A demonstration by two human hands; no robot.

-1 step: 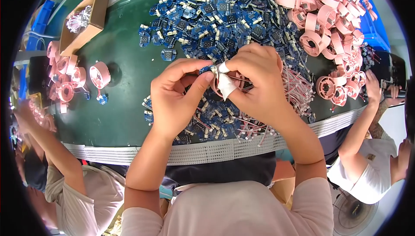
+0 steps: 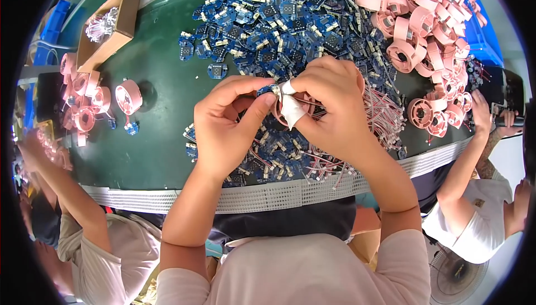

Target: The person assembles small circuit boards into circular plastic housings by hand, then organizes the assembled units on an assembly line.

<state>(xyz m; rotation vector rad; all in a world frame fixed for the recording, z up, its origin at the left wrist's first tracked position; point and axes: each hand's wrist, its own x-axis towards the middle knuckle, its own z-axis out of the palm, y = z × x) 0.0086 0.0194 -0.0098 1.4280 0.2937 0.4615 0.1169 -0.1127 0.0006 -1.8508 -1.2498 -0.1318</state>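
The left hand (image 2: 226, 129) pinches a small blue board (image 2: 267, 89) between both hands; what the right hand (image 2: 335, 104) grips, one cannot tell. Piled boards (image 2: 268, 26), wires (image 2: 384, 116) and pink rings (image 2: 402, 29) crowd around.

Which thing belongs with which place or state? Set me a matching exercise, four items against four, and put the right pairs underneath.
Things
1. Cardboard box
2. Left hand
3. Big heap of blue boards
4. Right hand

Places and states
A. White wraps on the thumb and a finger
B. At the top middle of the picture
C. At the upper left, with a pale bundle inside
D. Pinching a small blue board between bare thumb and finger

Right pairs: 1-C; 2-D; 3-B; 4-A
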